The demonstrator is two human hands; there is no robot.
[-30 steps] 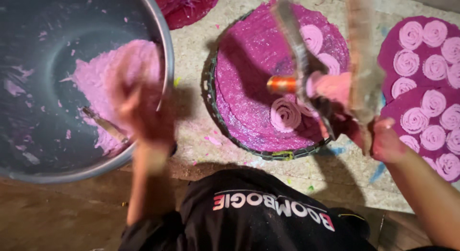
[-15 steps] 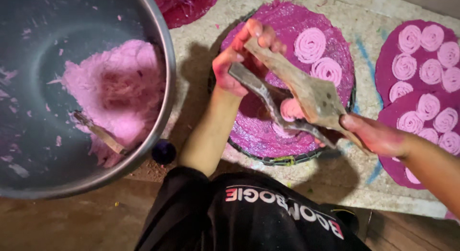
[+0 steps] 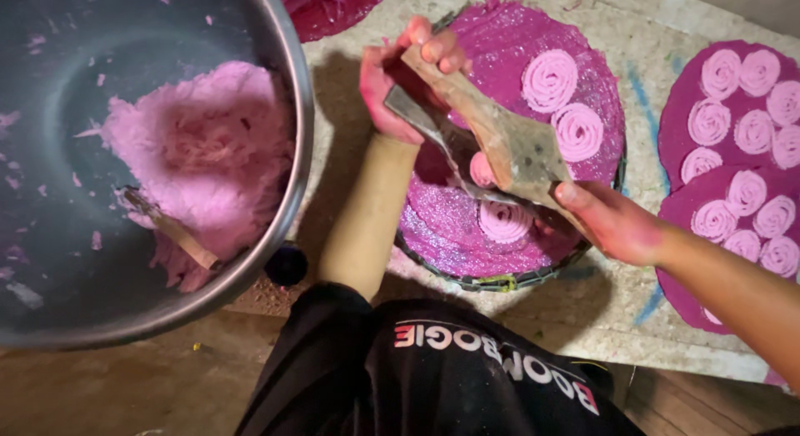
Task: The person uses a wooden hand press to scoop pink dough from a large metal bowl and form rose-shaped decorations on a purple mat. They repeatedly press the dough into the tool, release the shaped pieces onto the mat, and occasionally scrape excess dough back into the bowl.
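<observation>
My left hand (image 3: 410, 74) and my right hand (image 3: 615, 222) both grip a wooden hand press (image 3: 508, 144) with long handles, held over a round pink woven tray (image 3: 500, 36). The left hand closes on the upper handle ends, the right on the lower end. Pink dough hangs under the press. Three pink dough spirals lie on the tray, one (image 3: 505, 220) right below the press, two (image 3: 549, 77) further back. Both hands are smeared pink.
A large metal bowl (image 3: 283, 111) at the left holds a mound of pink dough (image 3: 200, 153) and a wooden stick (image 3: 171, 229). Two more pink trays (image 3: 675, 128) with several spirals lie at the right. My black-clothed lap (image 3: 433, 378) is below.
My left hand left the bowl's dough and came across to the press handles. The press now sits lower over the tray with both hands on it.
</observation>
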